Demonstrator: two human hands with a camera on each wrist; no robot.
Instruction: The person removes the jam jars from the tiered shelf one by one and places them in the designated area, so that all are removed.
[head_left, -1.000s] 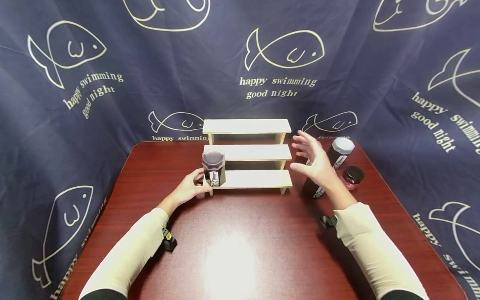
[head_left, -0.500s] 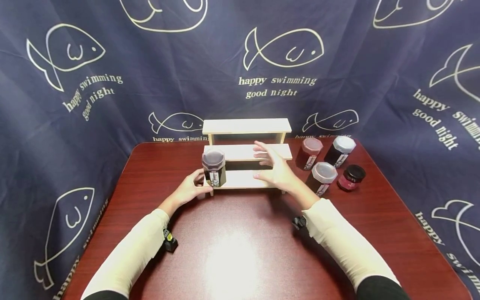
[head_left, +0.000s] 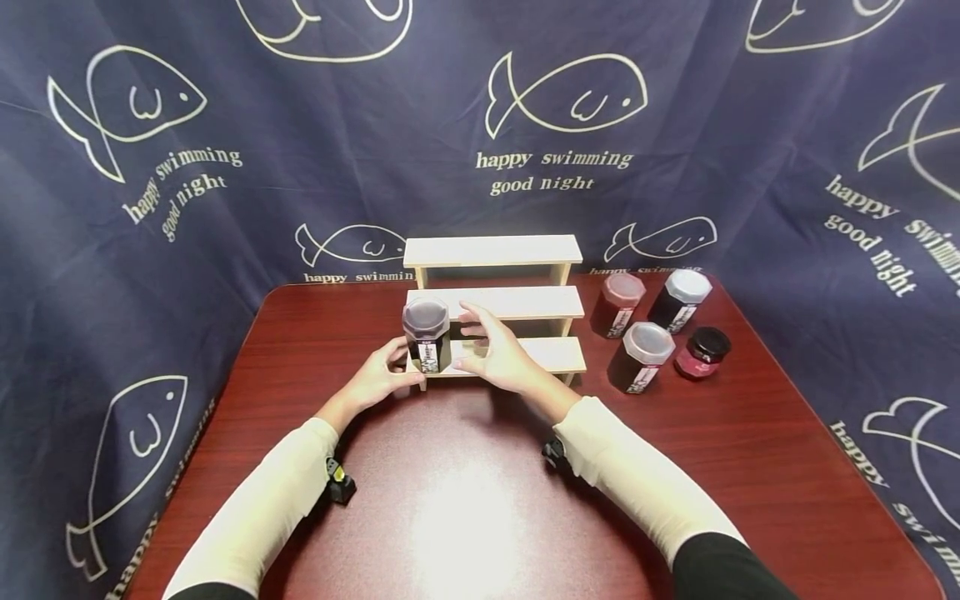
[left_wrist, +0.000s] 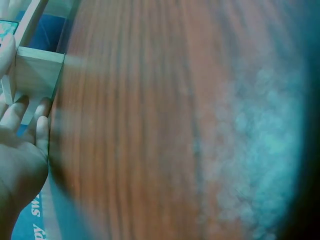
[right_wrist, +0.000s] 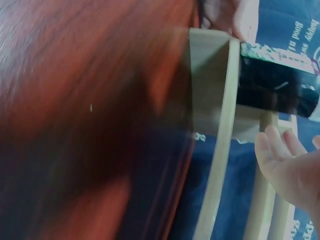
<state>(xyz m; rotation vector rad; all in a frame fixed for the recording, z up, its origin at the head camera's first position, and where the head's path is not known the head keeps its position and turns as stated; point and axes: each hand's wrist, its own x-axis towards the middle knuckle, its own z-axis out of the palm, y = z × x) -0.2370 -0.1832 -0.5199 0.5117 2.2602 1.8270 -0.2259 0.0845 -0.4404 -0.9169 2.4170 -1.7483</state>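
A three-step wooden shelf point(head_left: 495, 302) stands on the table. On the left end of its lowest step is a dark jar point(head_left: 428, 335) with a clear eight-sided lid and a white label, upright; the jar point(right_wrist: 277, 82) also shows in the right wrist view. My left hand point(head_left: 381, 372) grips that end of the step, thumb at the front edge and fingers round the side, as the left hand point(left_wrist: 22, 150) shows in its wrist view. My right hand point(head_left: 501, 354) holds nothing; its spread fingers are just right of the jar, apart from it.
At the table's right stand a red-brown jar point(head_left: 618, 307), a dark jar with a whitish lid point(head_left: 680, 302), another dark jar point(head_left: 641, 358) and a small black-lidded pink jar point(head_left: 702, 353). A blue fish-print curtain point(head_left: 420, 125) hangs round the table point(head_left: 360, 517).
My right hand has moved left, from beside the jars on the right across the shelf to near the dark jar. The left hand and the dark jar stay in place.
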